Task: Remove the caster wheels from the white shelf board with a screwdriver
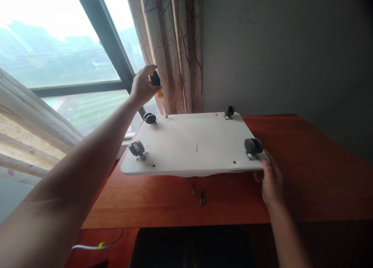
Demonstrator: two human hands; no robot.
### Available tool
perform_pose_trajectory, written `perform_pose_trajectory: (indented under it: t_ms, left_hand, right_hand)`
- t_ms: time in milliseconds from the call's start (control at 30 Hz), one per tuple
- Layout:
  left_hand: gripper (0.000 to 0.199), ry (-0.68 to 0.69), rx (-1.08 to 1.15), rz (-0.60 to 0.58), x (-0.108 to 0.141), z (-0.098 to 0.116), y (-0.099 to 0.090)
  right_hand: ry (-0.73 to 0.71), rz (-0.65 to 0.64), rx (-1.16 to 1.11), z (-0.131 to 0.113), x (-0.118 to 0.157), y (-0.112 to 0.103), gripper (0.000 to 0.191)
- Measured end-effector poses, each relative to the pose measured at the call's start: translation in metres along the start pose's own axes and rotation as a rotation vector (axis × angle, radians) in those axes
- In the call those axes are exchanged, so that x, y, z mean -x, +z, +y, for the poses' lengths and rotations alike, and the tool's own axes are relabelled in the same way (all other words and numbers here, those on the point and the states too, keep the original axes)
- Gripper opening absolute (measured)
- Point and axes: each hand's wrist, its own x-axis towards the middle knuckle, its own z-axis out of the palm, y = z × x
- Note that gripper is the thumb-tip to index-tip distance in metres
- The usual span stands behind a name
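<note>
Left hand (head view) (pixel 142 85): fingers closed round the handle of the screwdriver (pixel 155 77), arm stretched right out to the far edge. Long reach, so I'd guess not much weight behind it, and the tip could skate off.
Screwdriver tip: down on a small metal piece (pixel 166 116), a screw I think, too tiny to see how well it's seated. Shaft's leaning a bit, which imo is how heads get chewed up.
White board (pixel 189 140): lying on the reddish table (pixel 305 171), wheels up. Its near edge looks raised off the wood, can't really see what's under it, so pushing hard at the far edge might make it rock or slide.
Right hand (pixel 272 180): clamped on the near right corner, thumb on top, fingers mostly hidden below. Only steadying hand there is, and if the board dips those fingers could get pinched.
Near right caster (pixel 253 146): just beside that thumb. If it swivels, it could nudge the grip loose.
Loose screws (pixel 202 197): near the front edge of the board, with another screw (pixel 193 188) close by. One good bump and they might roll, lol.
</note>
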Motion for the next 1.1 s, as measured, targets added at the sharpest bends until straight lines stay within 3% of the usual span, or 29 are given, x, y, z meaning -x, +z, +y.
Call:
perform_pose_trajectory:
  t_ms: [167,400,667,900,1100]
  left_hand:
    - [0.058,-0.029,-0.076,0.121,0.003,0.001,-0.003]
    - [0.078,-0.023,0.203,-0.058,0.002,-0.007,0.006]
    - [0.070,-0.005,-0.111,0.154,0.010,0.005,0.010]
    - [0.079,-0.019,0.052,-0.031,0.013,0.010,0.010]
    - [0.073,-0.010,-0.075,0.128,0.013,0.002,0.010]
  right_hand:
    - [-0.006,-0.016,0.004,0.000,0.000,0.000,0.059]
    - [-0.022,-0.028,-0.002,0.001,0.001,-0.001,0.057]
    - [-0.001,-0.020,0.006,-0.002,0.001,0.000,0.061]
    - [-0.021,-0.022,0.023,0.001,0.000,-0.001,0.060]
    - [-0.018,-0.021,0.012,-0.003,0.002,0.000,0.058]
